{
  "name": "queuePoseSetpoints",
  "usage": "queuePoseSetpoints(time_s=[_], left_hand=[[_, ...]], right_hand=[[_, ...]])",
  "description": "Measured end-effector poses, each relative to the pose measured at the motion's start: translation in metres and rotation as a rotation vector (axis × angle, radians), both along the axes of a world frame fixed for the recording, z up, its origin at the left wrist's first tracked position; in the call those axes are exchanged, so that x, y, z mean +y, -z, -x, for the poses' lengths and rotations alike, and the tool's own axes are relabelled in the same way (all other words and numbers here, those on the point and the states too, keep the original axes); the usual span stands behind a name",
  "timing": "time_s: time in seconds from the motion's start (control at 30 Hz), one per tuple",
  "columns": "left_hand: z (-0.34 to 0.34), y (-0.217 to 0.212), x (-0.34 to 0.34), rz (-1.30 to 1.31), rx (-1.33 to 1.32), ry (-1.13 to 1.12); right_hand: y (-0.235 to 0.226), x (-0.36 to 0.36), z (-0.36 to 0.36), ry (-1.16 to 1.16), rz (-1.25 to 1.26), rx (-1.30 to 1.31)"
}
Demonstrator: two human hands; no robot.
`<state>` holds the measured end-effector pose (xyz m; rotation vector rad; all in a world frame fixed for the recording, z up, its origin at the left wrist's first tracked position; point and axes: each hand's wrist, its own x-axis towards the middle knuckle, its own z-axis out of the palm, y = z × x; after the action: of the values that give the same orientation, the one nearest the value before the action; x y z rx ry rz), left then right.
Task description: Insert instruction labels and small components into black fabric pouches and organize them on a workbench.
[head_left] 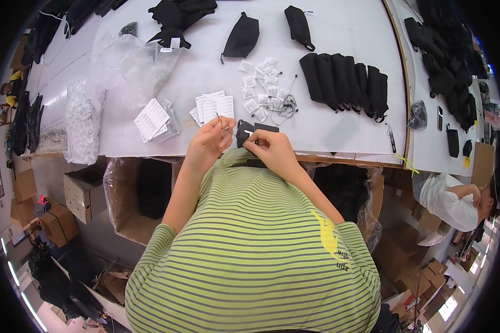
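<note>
head view, black tag [244, 132] between hands [208, 140]

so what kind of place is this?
Likely a packing or finishing bench in a small workshop. A row of black pouches lies on the white table, paper tags are stacked near both hands, and cardboard boxes sit underneath.

Thin cord [228, 129] between hands, indistinct
</note>
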<state>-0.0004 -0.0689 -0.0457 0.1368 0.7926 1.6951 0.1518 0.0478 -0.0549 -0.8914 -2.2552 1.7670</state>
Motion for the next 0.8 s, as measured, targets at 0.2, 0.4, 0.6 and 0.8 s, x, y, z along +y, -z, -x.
queuePoseSetpoints(time_s=[0.2, 0.4, 0.6, 0.8], left_hand=[[0.014, -0.009, -0.003, -0.102, 0.003, -0.064], [0.005, -0.025, -0.004, 0.045, 0.243, -0.035], [-0.021, -0.058, 0.006, 0.155, 0.614, 0.121], [-0.034, -0.058, 0.014, 0.107, 0.719, 0.199]], right_hand=[[0.001, 0.009, -0.009, 0.124, 0.318, 0.209], [-0.021, 0.023, -0.023, 0.225, 0.583, 0.409], [-0.036, 0.007, -0.015, 0.258, 0.624, 0.537], [-0.046, -0.005, -0.012, 0.234, 0.636, 0.583]])
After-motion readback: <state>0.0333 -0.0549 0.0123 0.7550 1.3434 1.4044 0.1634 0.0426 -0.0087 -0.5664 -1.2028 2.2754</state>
